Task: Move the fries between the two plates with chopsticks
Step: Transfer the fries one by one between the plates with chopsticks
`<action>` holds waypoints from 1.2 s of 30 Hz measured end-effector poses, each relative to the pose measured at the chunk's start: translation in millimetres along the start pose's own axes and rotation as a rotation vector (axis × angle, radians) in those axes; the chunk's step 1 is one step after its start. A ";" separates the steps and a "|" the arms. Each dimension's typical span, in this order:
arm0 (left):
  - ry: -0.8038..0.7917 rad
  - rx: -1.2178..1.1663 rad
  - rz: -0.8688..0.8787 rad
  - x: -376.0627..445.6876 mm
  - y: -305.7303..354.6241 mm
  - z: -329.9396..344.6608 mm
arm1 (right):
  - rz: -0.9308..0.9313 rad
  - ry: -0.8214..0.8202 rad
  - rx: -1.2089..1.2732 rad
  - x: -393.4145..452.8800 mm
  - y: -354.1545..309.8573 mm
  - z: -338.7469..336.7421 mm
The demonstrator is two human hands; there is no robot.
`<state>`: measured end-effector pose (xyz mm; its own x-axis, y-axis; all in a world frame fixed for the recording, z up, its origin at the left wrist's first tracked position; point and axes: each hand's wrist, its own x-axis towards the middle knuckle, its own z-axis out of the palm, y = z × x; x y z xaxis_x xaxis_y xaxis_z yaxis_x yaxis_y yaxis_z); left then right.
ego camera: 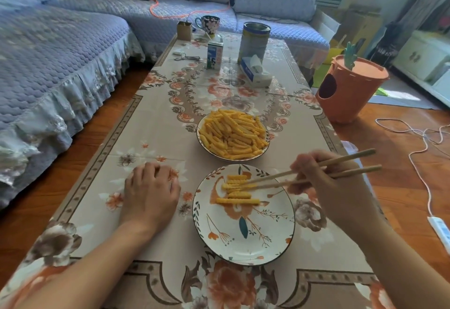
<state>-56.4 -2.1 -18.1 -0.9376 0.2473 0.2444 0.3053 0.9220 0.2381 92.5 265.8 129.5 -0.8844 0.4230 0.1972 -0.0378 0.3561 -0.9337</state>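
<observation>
Nearest to the camera, two bare forearms reach forward over the table [151, 123], which has a floral cloth on it. Between the forearms stands the near plate [246, 240], white with a painted flower pattern. On its far half lie a few crinkle-cut fries [237, 201], placed side by side in a small group. The right hand [333, 184] is at the right of this plate and its fingers [302, 166] are curled around a pair of wooden chopsticks [341, 166], gripping them. The chopsticks point to the left, and their tips are at the small group of fries; I cannot tell if they pinch one. The left hand [149, 191] rests on the table at the left of the near plate, palm down, with the fingers loosely bent and holding nothing. Just beyond the near plate stands the far plate [207, 146], which is piled full with the rest of the fries. Farther away on the table are a tissue box [255, 72], a small milk carton [215, 55], a tall tin can [254, 40], a flowered mug [208, 24] and a metal tool [186, 58] that is too small to identify. A blue-grey sofa [60, 52] runs along the left and far side, and an orange bin [350, 89] stands on the floor at the right.
</observation>
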 end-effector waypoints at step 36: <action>-0.005 0.020 -0.017 0.9 -2.7 5.6 | 0.131 -0.058 -0.115 -17.5 -7.6 2.8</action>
<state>-59.0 -2.7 -23.7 -0.9436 0.2326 0.2357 0.2857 0.9318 0.2239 107.0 253.4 132.3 -0.9037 0.4245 0.0555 0.1300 0.3957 -0.9092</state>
